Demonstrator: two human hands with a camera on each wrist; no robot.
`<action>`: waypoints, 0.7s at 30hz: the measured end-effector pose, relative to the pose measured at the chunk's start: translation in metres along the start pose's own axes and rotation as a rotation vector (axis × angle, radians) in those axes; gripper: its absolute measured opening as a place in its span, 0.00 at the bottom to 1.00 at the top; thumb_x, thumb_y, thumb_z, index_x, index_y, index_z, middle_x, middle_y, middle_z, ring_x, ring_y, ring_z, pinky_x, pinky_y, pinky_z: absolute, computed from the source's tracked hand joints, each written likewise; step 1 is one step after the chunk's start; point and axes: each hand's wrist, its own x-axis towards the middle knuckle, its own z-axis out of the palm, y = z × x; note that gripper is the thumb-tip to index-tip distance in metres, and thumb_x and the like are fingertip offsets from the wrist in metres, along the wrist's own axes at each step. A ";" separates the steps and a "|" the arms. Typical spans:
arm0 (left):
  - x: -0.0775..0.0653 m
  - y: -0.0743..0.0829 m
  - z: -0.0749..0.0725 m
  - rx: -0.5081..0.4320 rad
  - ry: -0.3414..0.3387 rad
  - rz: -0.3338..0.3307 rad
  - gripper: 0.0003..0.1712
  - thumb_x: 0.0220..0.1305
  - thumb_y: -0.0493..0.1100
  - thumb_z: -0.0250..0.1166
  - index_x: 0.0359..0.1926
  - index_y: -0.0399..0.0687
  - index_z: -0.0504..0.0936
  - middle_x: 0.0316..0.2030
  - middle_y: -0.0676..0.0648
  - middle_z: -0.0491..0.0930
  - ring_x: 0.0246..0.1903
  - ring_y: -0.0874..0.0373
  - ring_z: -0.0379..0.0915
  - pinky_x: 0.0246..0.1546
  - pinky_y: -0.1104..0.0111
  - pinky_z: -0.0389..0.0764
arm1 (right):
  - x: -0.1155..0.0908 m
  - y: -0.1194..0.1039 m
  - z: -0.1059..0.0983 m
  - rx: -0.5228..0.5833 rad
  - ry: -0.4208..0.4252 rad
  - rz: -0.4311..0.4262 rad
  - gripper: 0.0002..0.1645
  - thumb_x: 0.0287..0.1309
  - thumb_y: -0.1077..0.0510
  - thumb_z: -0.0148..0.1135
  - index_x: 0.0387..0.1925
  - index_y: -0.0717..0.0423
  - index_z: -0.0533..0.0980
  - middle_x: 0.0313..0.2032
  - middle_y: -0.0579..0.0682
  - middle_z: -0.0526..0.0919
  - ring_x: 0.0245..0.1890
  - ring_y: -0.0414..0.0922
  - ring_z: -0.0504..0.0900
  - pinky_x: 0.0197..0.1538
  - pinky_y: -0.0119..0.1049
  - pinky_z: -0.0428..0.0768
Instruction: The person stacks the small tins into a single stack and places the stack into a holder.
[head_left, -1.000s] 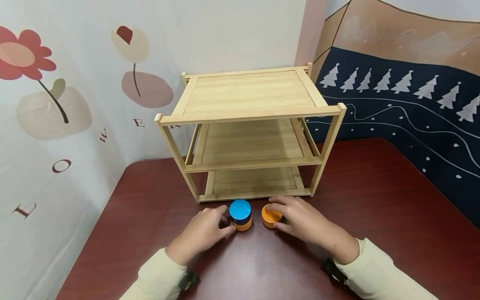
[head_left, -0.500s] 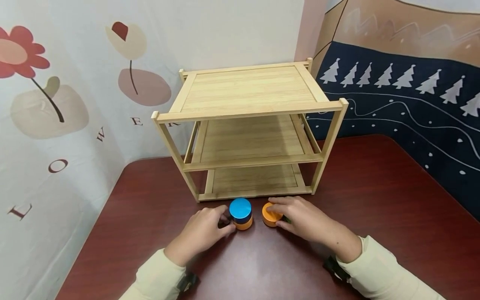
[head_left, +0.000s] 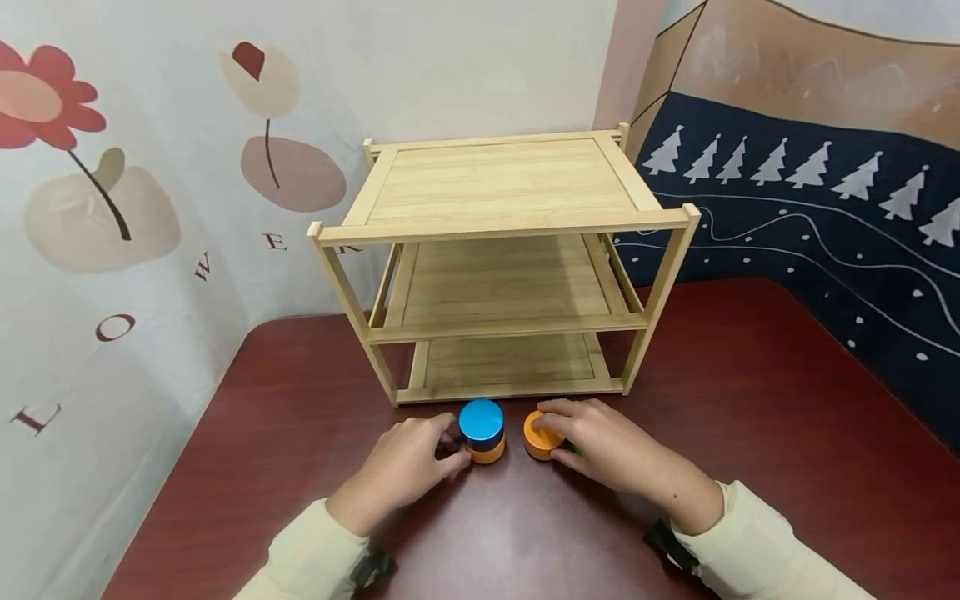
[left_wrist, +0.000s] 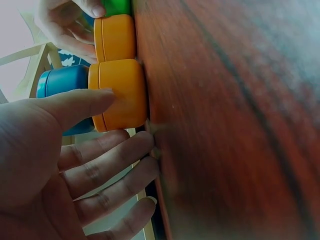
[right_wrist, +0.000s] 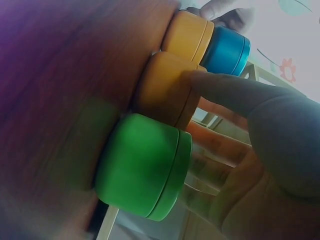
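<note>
Near the front of the shelf, a blue round tin stands on an orange round tin. My left hand holds that lower tin from the left, thumb on its near side, as the left wrist view shows. To the right is a second orange tin, gripped by my right hand with the thumb in front and fingers on its lid and far side. A green tin stands under the right palm, mostly hidden in the head view. All the lower tins rest on the table.
A three-tier wooden shelf stands right behind the tins on the dark red table. Printed cloth hangs line the left, back and right sides of the table.
The camera view shifts slightly. Both hands and the tins stay in place.
</note>
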 end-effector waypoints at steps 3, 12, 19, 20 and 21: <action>-0.001 0.000 -0.002 0.016 -0.001 -0.003 0.17 0.56 0.55 0.74 0.40 0.51 0.82 0.30 0.56 0.85 0.33 0.57 0.83 0.31 0.57 0.80 | 0.000 -0.001 0.002 0.005 0.009 -0.002 0.21 0.56 0.58 0.74 0.52 0.53 0.82 0.59 0.57 0.80 0.51 0.51 0.85 0.51 0.43 0.83; -0.001 0.002 -0.002 0.013 0.002 0.007 0.17 0.57 0.54 0.74 0.40 0.51 0.82 0.29 0.55 0.84 0.32 0.57 0.82 0.30 0.57 0.79 | -0.001 -0.003 0.001 -0.002 0.021 -0.015 0.20 0.55 0.58 0.74 0.50 0.54 0.82 0.59 0.58 0.80 0.50 0.50 0.86 0.49 0.42 0.84; -0.002 0.001 0.000 0.012 -0.002 0.007 0.17 0.57 0.55 0.74 0.39 0.52 0.82 0.30 0.56 0.84 0.32 0.57 0.82 0.31 0.58 0.79 | -0.001 -0.004 0.001 -0.044 0.027 -0.029 0.20 0.55 0.58 0.74 0.50 0.53 0.81 0.58 0.56 0.82 0.51 0.51 0.85 0.52 0.45 0.82; -0.002 0.001 0.000 0.011 -0.001 0.008 0.16 0.57 0.55 0.74 0.39 0.52 0.82 0.30 0.56 0.84 0.32 0.57 0.82 0.31 0.58 0.79 | -0.001 -0.005 0.001 -0.051 0.032 -0.030 0.21 0.55 0.57 0.74 0.51 0.53 0.81 0.57 0.56 0.82 0.51 0.50 0.85 0.52 0.45 0.82; -0.003 0.001 0.000 0.010 0.000 0.009 0.16 0.57 0.54 0.74 0.39 0.52 0.82 0.30 0.56 0.84 0.32 0.57 0.82 0.31 0.58 0.79 | -0.001 -0.005 0.001 -0.058 0.037 -0.031 0.22 0.55 0.57 0.74 0.52 0.53 0.80 0.56 0.55 0.82 0.50 0.50 0.85 0.52 0.45 0.82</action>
